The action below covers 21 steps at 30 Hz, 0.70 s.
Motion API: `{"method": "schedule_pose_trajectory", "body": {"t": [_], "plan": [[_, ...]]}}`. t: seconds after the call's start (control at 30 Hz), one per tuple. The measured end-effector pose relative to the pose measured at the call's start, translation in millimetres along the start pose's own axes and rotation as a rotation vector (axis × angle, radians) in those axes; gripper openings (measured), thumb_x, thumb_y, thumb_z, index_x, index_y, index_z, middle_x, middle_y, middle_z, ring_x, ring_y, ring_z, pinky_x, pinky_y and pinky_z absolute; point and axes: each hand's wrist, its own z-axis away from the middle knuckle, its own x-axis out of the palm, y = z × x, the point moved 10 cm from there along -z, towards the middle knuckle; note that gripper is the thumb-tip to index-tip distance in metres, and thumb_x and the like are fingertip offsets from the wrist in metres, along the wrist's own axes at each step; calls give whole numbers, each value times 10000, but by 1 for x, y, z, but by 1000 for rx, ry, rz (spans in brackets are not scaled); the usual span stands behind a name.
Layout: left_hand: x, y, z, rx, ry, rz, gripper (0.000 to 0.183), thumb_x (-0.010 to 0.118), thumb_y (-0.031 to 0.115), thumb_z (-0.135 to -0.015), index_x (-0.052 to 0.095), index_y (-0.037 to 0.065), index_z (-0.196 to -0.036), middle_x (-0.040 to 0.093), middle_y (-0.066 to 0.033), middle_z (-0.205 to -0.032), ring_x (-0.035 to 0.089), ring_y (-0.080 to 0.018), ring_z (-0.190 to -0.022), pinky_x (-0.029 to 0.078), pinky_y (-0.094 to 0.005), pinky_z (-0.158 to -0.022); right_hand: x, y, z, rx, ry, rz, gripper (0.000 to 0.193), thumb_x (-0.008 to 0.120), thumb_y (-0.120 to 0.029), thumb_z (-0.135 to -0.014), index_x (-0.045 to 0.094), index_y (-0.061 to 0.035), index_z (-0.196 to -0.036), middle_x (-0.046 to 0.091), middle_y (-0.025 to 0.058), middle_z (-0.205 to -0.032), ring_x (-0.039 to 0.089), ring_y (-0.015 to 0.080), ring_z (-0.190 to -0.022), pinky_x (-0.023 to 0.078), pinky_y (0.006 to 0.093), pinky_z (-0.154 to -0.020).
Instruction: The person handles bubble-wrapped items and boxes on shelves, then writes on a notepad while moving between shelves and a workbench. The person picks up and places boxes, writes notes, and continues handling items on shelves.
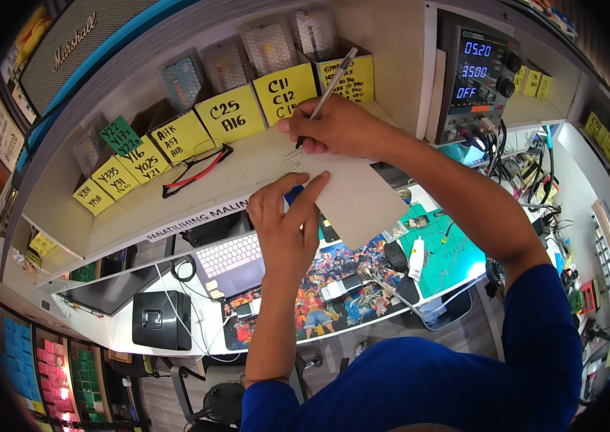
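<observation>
A pen (334, 81), silver with a dark tip, is held in my right hand (344, 126), its fingers closed round it. The tip touches the upper part of a pale sheet of paper (362, 205), where a few small handwritten lines stand. The sheet lies partly on the white shelf (247, 167) and reaches out past its front edge over the desk. My left hand (287, 216) rests at the sheet's left side, fingers stretched and apart, with fingertips on or beside the paper. It grips nothing that I can see.
Several boxes with yellow labels (230, 115) line the shelf, some holding bubble-wrapped packs. Black and red eyeglasses (197, 171) lie before them. A bench power supply (472, 79) stands at right. Below are a laptop (229, 261), a green work mat (452, 252) and a black box (161, 320).
</observation>
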Motion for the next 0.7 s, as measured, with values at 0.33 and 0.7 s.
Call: {"method": "schedule_pose_trajectory", "body": {"t": [0.33, 0.7], "plan": [[-6, -5, 5, 73, 83, -28, 464, 760, -25, -762, 822, 239, -1138, 738, 41, -1197, 606, -204, -1122, 356, -379, -1036, 0, -18, -1, -83, 11, 30, 403, 747, -440, -1002, 715, -57, -880, 659, 1, -731, 605, 69, -667, 494, 248, -627], [13, -13, -1, 58, -6, 87, 418, 656, 25, -850, 826, 200, -1190, 742, 3, -1251, 610, -264, -1198, 383, -439, -1077, -8, 18, -3, -135, -68, -81, 452, 730, -464, -1013, 719, -16, -1078, 710, 48, -867, 686, 93, -739, 573, 276, -662]]}}
